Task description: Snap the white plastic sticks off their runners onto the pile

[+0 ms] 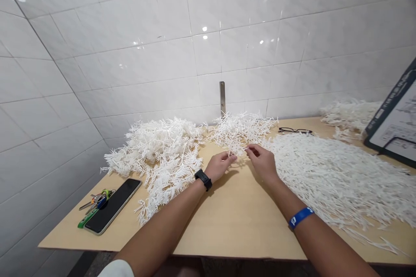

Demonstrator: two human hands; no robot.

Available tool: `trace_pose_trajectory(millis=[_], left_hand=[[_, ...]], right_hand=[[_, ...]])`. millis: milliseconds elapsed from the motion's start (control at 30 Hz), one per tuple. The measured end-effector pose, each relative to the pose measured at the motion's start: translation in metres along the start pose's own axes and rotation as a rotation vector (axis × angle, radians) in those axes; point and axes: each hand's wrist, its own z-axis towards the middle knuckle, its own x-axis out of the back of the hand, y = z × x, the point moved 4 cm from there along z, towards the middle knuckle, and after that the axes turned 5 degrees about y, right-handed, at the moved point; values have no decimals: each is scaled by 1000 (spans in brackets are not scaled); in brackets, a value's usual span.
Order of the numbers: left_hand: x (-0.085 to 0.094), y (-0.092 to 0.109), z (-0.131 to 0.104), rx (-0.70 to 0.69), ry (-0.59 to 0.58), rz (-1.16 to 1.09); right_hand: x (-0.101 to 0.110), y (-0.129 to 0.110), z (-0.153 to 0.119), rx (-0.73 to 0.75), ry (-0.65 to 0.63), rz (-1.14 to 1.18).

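Observation:
My left hand [221, 163], with a black watch at the wrist, pinches a thin white strand piece above the tabletop. Close on its right, my right hand [261, 160] has thumb and forefinger pressed together at the same small white piece. Behind both hands lies a loose pile of white branching pieces [243, 127]. A larger tangled white heap [162, 143] spreads to the left of my left hand. To the right of my right hand is a wide, flat pile of short white pieces [338, 173].
A phone [113, 205] and keys [96, 199] with a green strap lie at the table's left. Black glasses [295, 130] rest near the tiled wall. A dark-edged box [398, 117] stands at right, with more white pieces [352, 114] behind it. A metal bracket [222, 97] is on the wall.

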Motion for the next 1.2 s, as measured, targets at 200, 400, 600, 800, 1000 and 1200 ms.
trace_pose_trajectory(millis=[200, 400, 600, 800, 1000, 1200], left_hand=[[0, -2, -3, -27, -43, 309], [2, -3, -1, 360, -102, -415], [9, -3, 3, 363, 58, -789], [1, -7, 1, 336, -14, -785], [-6, -11, -1, 334, -134, -739], [-14, -14, -5, 348, -226, -671]], right_hand=[[2, 3, -1, -32, 18, 1], [-2, 4, -1, -86, 11, 213], [-8, 1, -4, -39, -108, 79], [-25, -2, -13, -13, -463, 44], [-29, 4, -15, -76, -456, 31], [-27, -1, -16, -13, -511, 19]])
